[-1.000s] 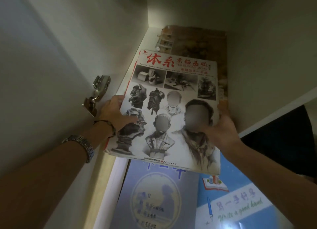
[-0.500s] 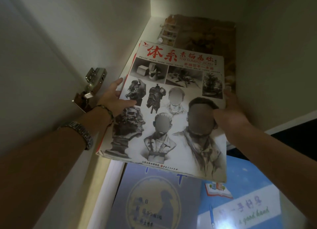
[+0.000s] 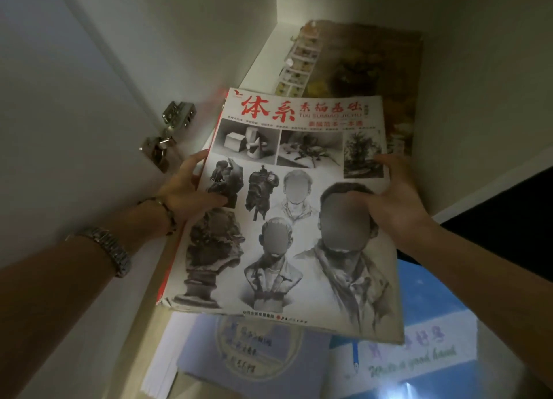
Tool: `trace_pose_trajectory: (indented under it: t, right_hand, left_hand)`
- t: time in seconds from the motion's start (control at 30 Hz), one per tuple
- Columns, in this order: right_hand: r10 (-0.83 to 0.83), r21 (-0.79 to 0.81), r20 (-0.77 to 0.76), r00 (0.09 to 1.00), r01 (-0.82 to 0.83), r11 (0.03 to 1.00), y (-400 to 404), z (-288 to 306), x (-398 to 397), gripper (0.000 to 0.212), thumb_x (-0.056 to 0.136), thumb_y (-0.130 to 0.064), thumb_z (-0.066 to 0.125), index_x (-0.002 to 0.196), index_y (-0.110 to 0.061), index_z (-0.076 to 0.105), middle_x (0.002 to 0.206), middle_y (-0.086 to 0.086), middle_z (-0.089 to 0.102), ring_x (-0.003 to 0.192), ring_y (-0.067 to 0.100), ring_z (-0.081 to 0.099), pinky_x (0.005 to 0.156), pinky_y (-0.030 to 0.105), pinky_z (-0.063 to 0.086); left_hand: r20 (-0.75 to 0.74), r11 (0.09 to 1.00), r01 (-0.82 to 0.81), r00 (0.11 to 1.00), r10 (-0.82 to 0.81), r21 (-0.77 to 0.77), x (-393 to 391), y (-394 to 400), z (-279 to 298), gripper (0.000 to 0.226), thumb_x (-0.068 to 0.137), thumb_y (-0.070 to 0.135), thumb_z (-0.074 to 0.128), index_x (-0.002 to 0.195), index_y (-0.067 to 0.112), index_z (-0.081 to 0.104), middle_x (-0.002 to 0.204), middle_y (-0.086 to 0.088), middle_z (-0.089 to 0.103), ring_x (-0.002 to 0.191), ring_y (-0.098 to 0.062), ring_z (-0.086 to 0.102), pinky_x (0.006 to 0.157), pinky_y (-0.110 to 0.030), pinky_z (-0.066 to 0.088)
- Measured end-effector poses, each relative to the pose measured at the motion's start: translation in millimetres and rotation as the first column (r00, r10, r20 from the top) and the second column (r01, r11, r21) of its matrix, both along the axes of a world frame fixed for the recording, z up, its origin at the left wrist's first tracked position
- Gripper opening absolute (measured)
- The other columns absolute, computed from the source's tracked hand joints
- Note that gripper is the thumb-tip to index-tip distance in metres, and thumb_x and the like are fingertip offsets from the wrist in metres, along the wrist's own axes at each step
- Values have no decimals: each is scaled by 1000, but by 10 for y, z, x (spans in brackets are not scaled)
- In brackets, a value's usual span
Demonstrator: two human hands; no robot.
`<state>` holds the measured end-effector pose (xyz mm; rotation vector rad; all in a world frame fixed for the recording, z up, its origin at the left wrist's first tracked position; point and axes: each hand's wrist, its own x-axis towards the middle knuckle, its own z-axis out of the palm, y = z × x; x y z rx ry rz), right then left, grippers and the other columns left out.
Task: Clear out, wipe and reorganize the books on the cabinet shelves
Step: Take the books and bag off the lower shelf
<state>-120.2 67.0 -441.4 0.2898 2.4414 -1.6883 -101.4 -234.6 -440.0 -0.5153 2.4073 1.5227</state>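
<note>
Inside a dim white cabinet (image 3: 449, 54), both hands (image 3: 185, 189) (image 3: 398, 195) grip a sketching book (image 3: 284, 219).

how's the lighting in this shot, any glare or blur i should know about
Head view: dim overall, brightest on the shelf strip at the cabinet's back corner; a small glare patch on the blue book at the bottom edge; the sketch book cover is readable, the brown book behind it murky; wide-angle bending shows at the cabinet walls.

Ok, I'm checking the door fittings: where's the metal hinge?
In the head view, the metal hinge sits on the cabinet's left wall, just above the left hand that grips the sketch book.
</note>
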Motion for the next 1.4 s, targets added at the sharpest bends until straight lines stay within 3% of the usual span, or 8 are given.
trace_pose_trajectory:
  t: [0.1, 0.3, 0.57, 0.73, 0.87, 1.17, 1.3, 1.4]
  right_hand:
    - [86, 53, -24, 996, -85, 995, 41, 28, 144, 70, 80, -5, 73, 139, -16, 38, 132, -1, 44, 110, 7, 39, 82, 5, 34]
    - [160, 13, -51, 986, -160, 987, 174, -21, 442, 75, 73, -3, 78, 133, -17, 37, 112, -12, 47, 104, 5, 46, 71, -6, 34]
    - [309, -11, -4, 951, -310, 951, 416, 35, 863, 82, 70, -3, 81, 133, -25, 32, 106, -25, 48, 94, -4, 55, 73, 3, 45]
    - [348, 11, 8, 937, -348, 937, 585, 185, 1224, 82, 70, 0, 80, 132, -23, 31, 104, -21, 51, 85, -10, 54, 66, -1, 41]
    - [365, 27, 16, 931, -365, 931, 708, 336, 1476, 81, 72, -1, 79, 133, -22, 30, 108, -12, 52, 87, -6, 56, 66, 2, 43]
    - [401, 39, 24, 916, -402, 915, 999, 616, 1999, 81, 70, -7, 81, 125, -34, 28, 113, -5, 55, 98, 5, 57, 79, 12, 47]
    - [380, 49, 60, 923, -383, 922, 1225, 662, 2237, 81, 70, -9, 82, 123, -36, 28, 103, -20, 54, 91, -4, 57, 75, 7, 46]
    - [331, 42, 100, 938, -336, 941, 1455, 667, 2393, 80, 69, -8, 82, 122, -37, 29, 102, -22, 56, 90, -6, 59, 73, 8, 48]
  left_hand:
    - [-37, 1000, -6, 999, 5, -29, 190, 52, -22, 80, 70, -12, 71, 125, 32, 33, 95, 4, 54, 83, -6, 57, 58, -16, 52]
    - [-84, 995, -95, 992, 95, 3, 545, 105, -62, 66, 71, -12, 70, 116, 24, 38, 96, 10, 55, 80, 1, 57, 57, -9, 50]
    - [47, 996, -83, 995, 84, -7, 1193, 207, -1, 67, 74, 1, 72, 121, 31, 35, 95, -10, 62, 67, -14, 68, 51, -26, 56]
    - [158, 998, -18, 987, 26, -55, 1572, 356, 242, 93, 41, 49, 89, 116, 45, 35, 101, -23, 63, 86, -41, 65, 73, -57, 55]
    - [153, 996, 0, 988, 14, -89, 1838, 518, 381, 84, 65, 28, 83, 131, 35, 31, 98, -20, 60, 84, -34, 64, 73, -48, 57]
    - [134, 998, -14, 991, 23, -69, 2483, 698, 609, 92, 39, 51, 81, 119, 56, 37, 82, -28, 58, 74, -41, 56, 61, -43, 47]
    - [96, 997, 23, 995, -16, -68, 2627, 935, 659, 81, 65, 20, 85, 126, 46, 38, 78, -15, 53, 69, -26, 50, 60, -30, 44]
    - [77, 995, 68, 995, -63, -74, 2612, 1143, 661, 75, 72, 11, 79, 125, 45, 39, 79, -16, 50, 72, -34, 49, 67, -36, 47]
